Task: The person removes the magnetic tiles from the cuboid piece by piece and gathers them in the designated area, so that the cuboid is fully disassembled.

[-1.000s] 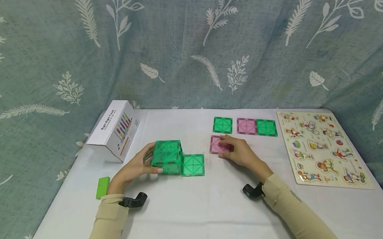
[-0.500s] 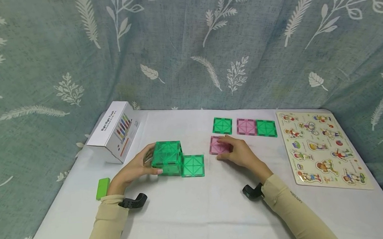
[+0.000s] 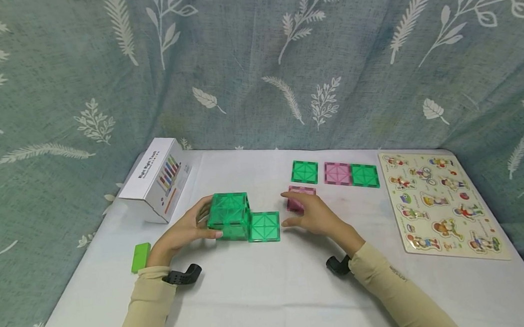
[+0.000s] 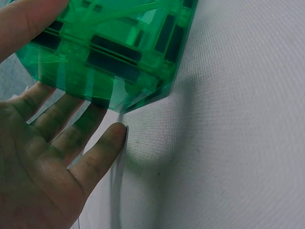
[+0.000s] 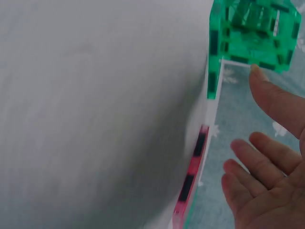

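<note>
My left hand grips a see-through green cube of magnetic tiles at its left side. The thumb lies against its front, and the other fingers are behind it, as the left wrist view shows the cube between them. A flat green magnetic tile touches the cube's lower right side. My right hand hovers over a pink magnetic tile, partly hiding it, with thumb and fingers apart and nothing held. In the right wrist view the pink tile lies on the cloth, apart from the fingers.
Behind lie a single green tile and a pink tile joined to a green one. A picture puzzle board lies right. At left are a white box and a light green block.
My right hand has let go of the pink tile and moved a little left, its fingers now spread. The pink tile stays in place. My left hand and the cube have not moved.
</note>
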A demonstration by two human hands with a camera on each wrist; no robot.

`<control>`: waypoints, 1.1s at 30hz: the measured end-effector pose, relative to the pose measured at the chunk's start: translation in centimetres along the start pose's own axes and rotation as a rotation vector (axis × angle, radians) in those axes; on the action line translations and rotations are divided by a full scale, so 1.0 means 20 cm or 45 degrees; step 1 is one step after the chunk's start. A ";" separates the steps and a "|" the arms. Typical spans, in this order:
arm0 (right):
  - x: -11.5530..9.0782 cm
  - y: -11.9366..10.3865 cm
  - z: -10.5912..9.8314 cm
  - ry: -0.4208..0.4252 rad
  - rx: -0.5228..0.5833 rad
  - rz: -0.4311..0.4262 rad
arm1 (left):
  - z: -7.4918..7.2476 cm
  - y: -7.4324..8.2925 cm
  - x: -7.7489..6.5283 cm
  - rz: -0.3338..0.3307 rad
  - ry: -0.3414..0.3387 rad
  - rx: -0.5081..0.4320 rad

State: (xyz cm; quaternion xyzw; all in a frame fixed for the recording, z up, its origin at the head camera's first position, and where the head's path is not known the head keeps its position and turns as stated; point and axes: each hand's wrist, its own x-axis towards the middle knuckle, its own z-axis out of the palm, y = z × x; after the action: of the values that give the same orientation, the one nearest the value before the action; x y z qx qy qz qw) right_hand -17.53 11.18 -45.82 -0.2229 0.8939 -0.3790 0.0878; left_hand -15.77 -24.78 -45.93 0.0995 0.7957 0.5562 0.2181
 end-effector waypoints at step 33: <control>0.03 -0.15 0.15 -0.140 -0.120 0.021 | 0.00 -0.01 0.00 0.007 0.009 0.003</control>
State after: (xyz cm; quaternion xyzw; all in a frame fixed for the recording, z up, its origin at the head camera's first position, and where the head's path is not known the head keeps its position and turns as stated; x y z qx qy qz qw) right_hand -16.05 7.15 -45.74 -0.2399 0.9063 -0.3229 0.1294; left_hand -15.78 -24.82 -46.06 0.1001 0.7969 0.5562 0.2136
